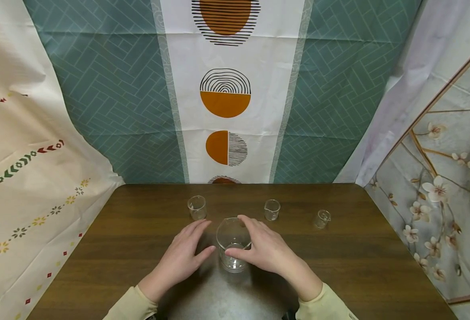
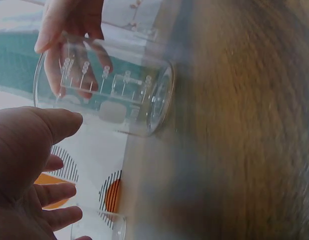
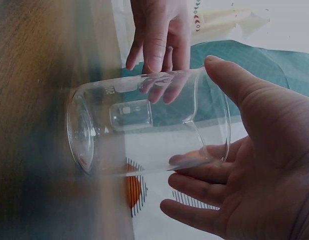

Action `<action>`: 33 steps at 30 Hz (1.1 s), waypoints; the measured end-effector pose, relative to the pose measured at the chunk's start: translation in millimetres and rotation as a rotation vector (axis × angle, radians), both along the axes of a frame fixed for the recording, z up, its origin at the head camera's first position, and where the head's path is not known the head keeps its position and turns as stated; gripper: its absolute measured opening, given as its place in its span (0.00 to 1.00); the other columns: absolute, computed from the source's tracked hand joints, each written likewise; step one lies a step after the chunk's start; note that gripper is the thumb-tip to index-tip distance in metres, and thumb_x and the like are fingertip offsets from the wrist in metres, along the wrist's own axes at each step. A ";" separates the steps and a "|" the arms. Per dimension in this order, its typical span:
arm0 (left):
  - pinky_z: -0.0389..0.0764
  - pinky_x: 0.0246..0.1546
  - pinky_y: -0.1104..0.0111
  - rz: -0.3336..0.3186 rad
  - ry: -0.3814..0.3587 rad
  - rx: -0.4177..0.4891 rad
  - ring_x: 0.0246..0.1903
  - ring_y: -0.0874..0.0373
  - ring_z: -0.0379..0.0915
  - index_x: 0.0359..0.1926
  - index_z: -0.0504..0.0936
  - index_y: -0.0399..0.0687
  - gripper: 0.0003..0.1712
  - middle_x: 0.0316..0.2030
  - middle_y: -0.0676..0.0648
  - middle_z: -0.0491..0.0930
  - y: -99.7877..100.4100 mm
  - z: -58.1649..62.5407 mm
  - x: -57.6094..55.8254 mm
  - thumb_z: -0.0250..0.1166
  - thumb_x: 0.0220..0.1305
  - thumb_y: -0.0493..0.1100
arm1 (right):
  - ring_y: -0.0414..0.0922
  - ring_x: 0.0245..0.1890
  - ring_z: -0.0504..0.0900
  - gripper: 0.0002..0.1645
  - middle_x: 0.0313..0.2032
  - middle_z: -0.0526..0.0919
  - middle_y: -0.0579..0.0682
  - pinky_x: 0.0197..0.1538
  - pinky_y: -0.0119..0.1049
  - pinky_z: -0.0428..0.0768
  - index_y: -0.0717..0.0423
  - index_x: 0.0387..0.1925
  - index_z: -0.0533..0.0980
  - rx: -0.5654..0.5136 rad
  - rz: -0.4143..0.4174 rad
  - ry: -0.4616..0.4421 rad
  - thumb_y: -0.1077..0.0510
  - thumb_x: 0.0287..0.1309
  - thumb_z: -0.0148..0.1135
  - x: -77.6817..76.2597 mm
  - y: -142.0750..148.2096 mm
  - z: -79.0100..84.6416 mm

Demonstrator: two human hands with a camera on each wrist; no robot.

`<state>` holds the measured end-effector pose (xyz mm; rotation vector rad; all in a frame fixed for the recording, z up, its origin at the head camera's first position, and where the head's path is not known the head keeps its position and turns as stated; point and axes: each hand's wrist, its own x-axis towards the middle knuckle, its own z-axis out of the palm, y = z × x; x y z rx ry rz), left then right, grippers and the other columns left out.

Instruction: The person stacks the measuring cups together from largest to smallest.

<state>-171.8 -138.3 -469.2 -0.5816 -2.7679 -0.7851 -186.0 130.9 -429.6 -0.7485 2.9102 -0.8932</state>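
A large clear glass beaker (image 1: 233, 263) stands upright on the table in front of me, with white graduation marks on its wall in the left wrist view. My right hand (image 1: 268, 249) holds it near the rim from the right, the thumb on the near side and the fingers round the far side. To the left of the beaker is my left hand (image 1: 181, 255), its fingers spread and apart from the glass. In the right wrist view the beaker (image 3: 164, 125) lies between thumb and fingers, and nothing shows in it.
Three smaller glass beakers stand farther back: one at the left (image 1: 197, 208), one right of centre (image 1: 272, 210) and the smallest at the right (image 1: 322, 219). The brown wooden table (image 1: 111, 258) ends at a patterned curtain (image 1: 119, 89), with more cloth on both sides.
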 end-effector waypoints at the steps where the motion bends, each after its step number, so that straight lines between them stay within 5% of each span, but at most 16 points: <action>1: 0.69 0.69 0.31 0.004 -0.001 -0.002 0.75 0.35 0.67 0.79 0.73 0.43 0.40 0.76 0.39 0.72 -1.3 -0.4 -1.3 0.77 0.73 0.50 | 0.53 0.66 0.81 0.56 0.69 0.81 0.51 0.59 0.60 0.83 0.51 0.77 0.70 -0.002 0.001 0.004 0.24 0.61 0.75 0.1 0.2 -0.2; 33: 0.68 0.69 0.30 0.096 -0.023 -0.029 0.74 0.31 0.68 0.77 0.74 0.38 0.39 0.74 0.32 0.73 -33.8 -10.6 -24.2 0.77 0.73 0.50 | 0.54 0.68 0.80 0.58 0.71 0.80 0.52 0.62 0.61 0.81 0.52 0.79 0.69 -0.016 0.001 -0.001 0.23 0.61 0.74 0.4 1.0 0.2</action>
